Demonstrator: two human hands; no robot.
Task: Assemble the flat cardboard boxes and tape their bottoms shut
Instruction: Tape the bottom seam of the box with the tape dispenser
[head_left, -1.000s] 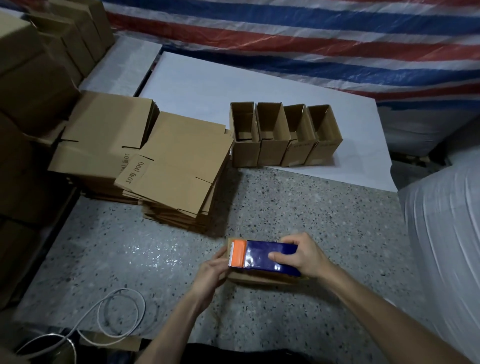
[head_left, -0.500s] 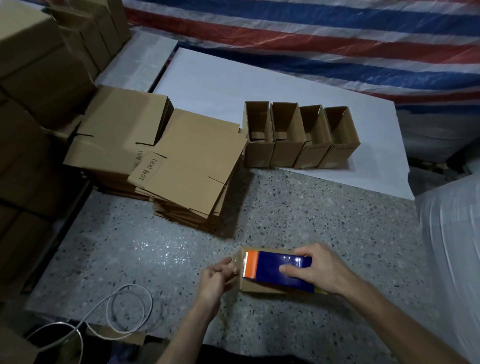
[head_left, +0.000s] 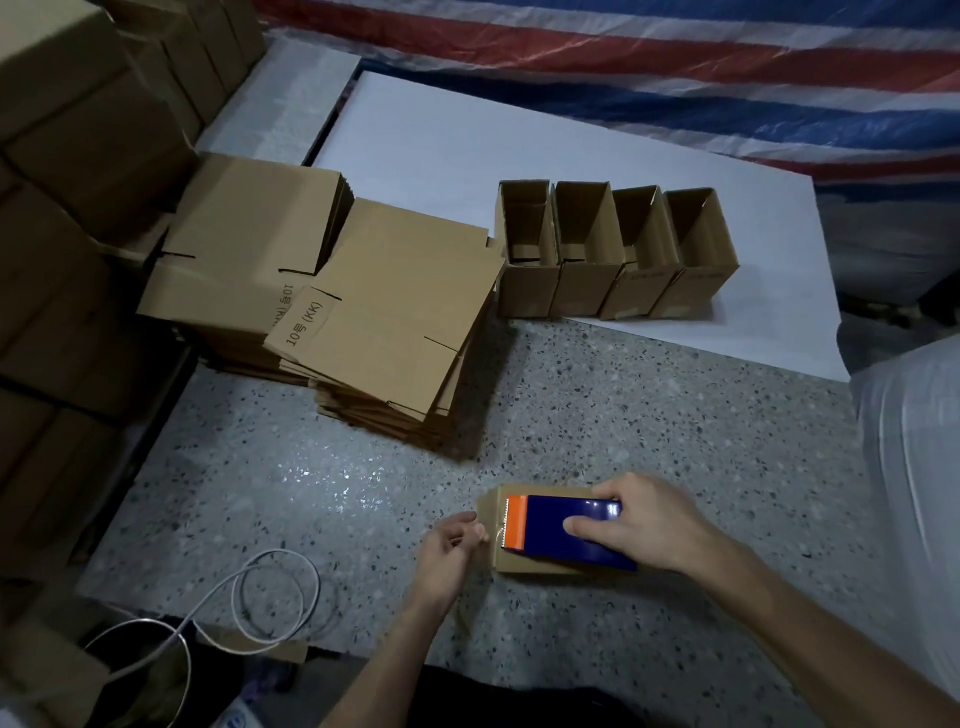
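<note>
A small cardboard box lies on the speckled table near me. On top of it rests a blue tape dispenser with an orange front, and my right hand grips its body. My left hand is just left of the box, its fingers pinching the clear tape end at the dispenser's front. Two stacks of flat cardboard boxes sit at the left middle. Several assembled open boxes stand in a row on a white board beyond.
Large brown cartons are piled along the left side. A white cable loops at the table's near left edge. A white plastic-wrapped bundle stands at the right. A red, white and blue striped tarp hangs behind.
My left hand has drawn back a little from the dispenser's front while pinching the tape end. The view has shifted slightly; the box and dispenser stay in place under my right hand.
</note>
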